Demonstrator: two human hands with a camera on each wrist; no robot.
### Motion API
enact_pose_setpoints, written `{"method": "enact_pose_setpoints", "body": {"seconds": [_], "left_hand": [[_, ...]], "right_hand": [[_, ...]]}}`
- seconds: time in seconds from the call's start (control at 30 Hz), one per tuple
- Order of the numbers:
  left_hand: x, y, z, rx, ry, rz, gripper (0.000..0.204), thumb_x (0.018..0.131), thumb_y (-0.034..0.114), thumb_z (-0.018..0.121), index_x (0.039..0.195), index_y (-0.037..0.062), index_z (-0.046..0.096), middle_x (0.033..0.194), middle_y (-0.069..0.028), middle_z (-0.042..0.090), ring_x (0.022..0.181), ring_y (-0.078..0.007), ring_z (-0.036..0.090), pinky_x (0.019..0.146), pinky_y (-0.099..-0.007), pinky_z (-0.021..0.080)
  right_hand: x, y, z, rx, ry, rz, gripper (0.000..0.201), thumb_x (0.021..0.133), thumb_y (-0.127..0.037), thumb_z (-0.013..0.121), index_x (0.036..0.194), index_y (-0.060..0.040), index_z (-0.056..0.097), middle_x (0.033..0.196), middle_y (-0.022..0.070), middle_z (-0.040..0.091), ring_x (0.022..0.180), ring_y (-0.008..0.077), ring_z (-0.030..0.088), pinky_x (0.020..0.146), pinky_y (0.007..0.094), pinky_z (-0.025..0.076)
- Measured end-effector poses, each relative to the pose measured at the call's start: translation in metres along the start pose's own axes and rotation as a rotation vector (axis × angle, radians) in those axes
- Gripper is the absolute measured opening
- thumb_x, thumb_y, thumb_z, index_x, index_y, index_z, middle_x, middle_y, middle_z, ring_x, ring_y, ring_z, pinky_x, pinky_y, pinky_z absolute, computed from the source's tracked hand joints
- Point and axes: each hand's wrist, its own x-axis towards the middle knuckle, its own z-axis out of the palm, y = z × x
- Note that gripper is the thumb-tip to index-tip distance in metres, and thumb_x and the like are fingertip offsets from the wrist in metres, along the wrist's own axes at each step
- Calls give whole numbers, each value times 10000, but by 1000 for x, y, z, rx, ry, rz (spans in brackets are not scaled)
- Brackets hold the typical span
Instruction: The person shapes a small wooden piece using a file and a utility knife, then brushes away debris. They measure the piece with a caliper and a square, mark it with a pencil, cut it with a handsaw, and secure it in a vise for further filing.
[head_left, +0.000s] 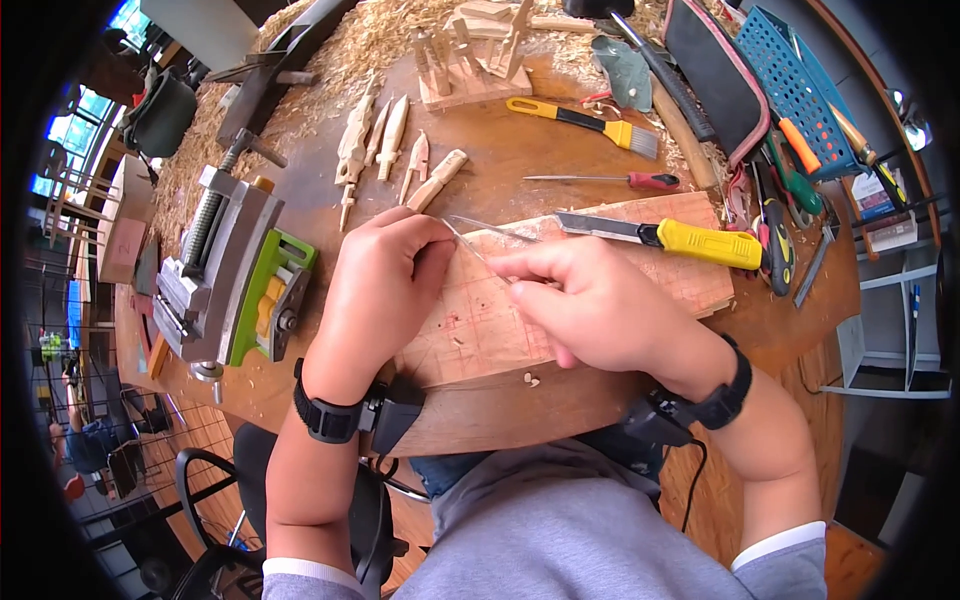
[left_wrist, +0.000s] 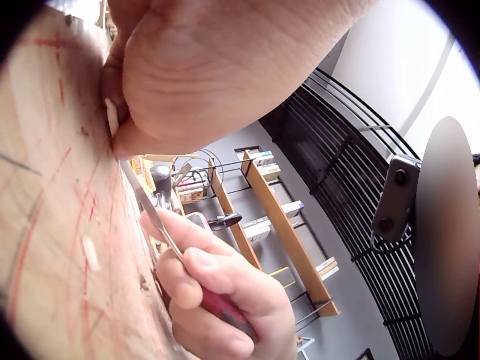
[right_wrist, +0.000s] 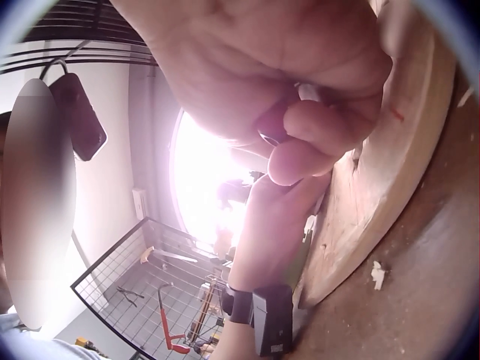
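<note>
we are gripping a slim tool point(left_wrist: 144, 198) in our right hand point(head_left: 600, 305). our left hand point(head_left: 375, 280) is curling nearby; we cannot tell its hold.

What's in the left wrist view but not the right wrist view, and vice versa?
Left wrist only: the slim metal blade running out from the right hand, plus wooden wall shelves.

Right wrist only: a wire grid panel with a red tool on it, and the black device strapped at the left wrist.

Both: left hand, right hand, the wooden board with red marks, and black bars in the background.
</note>
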Motion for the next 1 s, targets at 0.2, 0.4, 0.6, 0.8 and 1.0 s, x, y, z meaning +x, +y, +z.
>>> {"method": "enact_pose_setpoints", "body": {"seconds": [0.2, 0.4, 0.6, 0.8, 1.0], "left_hand": [[-1, -1, -2, -19, -6, -7, 66, 807, -18, 685, 872, -28, 691, 804, -168, 657, 710, -312, 646, 651, -351, 510], [0, -1, -3, -8, -25, -1, 74, 817, -12, 688, 887, -36, 689, 819, -160, 662, 721, -291, 647, 668, -335, 505], [2, 0, -2, -28, -22, 1, 64, 828, -8, 676, 886, -33, 687, 819, -161, 657, 723, -285, 644, 681, -333, 503], [-3, 0, -8, -755, -163, -343, 91, 1000, 101, 586, 1018, 15, 608, 802, 65, 547, 734, -10, 481, 642, -184, 397], [-5, -2, -12, -1101, -236, -305, 117, 1013, 147, 575, 1072, 46, 587, 940, -3, 645, 856, -70, 585, 726, -219, 455]], "right_hand": [[-2, 1, 0, -31, -15, -17, 362, 958, -98, 512, 1272, 57, 605, 659, 14, 601, 485, 66, 552, 469, 242, 455], [-2, -2, -3, -15, -25, -43, 357, 948, -100, 496, 1237, 69, 621, 633, 49, 616, 470, 91, 562, 479, 270, 480], [8, -3, -5, 18, 11, -102, 340, 958, -111, 516, 1223, 70, 626, 666, 20, 593, 494, 67, 539, 481, 252, 477], [-24, -6, -13, -7, 133, -212, 338, 937, -111, 594, 1242, 36, 608, 723, 0, 582, 590, 67, 548, 518, 254, 470], [-39, 15, -11, -812, 276, -515, 333, 853, -125, 669, 1181, -79, 637, 894, 125, 623, 765, 321, 643, 629, 393, 529]]}}
